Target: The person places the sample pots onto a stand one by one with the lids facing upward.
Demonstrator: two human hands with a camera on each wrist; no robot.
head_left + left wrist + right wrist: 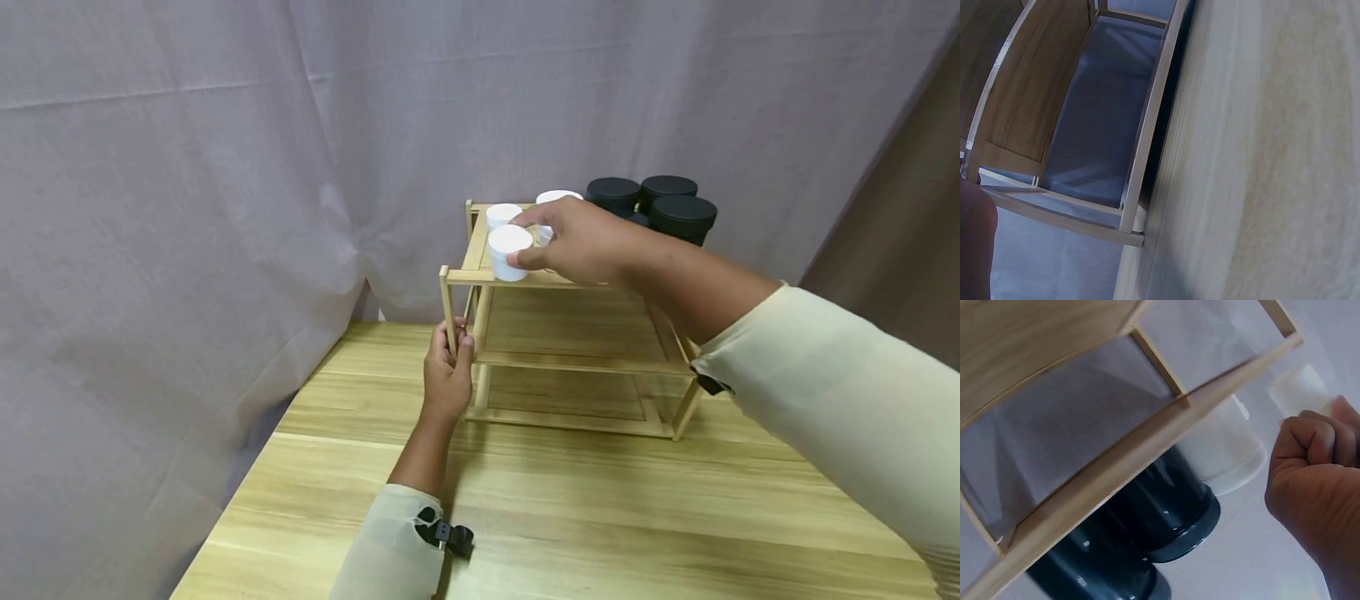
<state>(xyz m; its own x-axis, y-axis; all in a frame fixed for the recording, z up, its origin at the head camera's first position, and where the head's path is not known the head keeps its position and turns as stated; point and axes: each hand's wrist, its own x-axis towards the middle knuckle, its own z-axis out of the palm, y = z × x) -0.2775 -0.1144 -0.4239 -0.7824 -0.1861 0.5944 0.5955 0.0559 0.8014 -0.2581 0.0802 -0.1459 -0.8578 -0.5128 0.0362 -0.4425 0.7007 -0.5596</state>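
Note:
My right hand (585, 242) pinches a small white lidded jar (510, 252) between thumb and fingers, over the front left corner of a wooden three-tier rack (577, 364). In the right wrist view the same white jar (1302, 390) appears blurred beyond my curled fingers. Lower down, my left hand (447, 379) grips the rack's front left upright (447, 308). Another small white jar (504, 214) stands behind the held one on the top tier. A larger white jar (558, 197) beside it is partly covered by my right hand.
Several black lidded jars (684, 212) are grouped on the right of the top tier. The rack stands on a wood-grain table (585, 508), whose left edge runs along a grey curtain (187, 250). The two lower tiers (570, 325) show bare boards.

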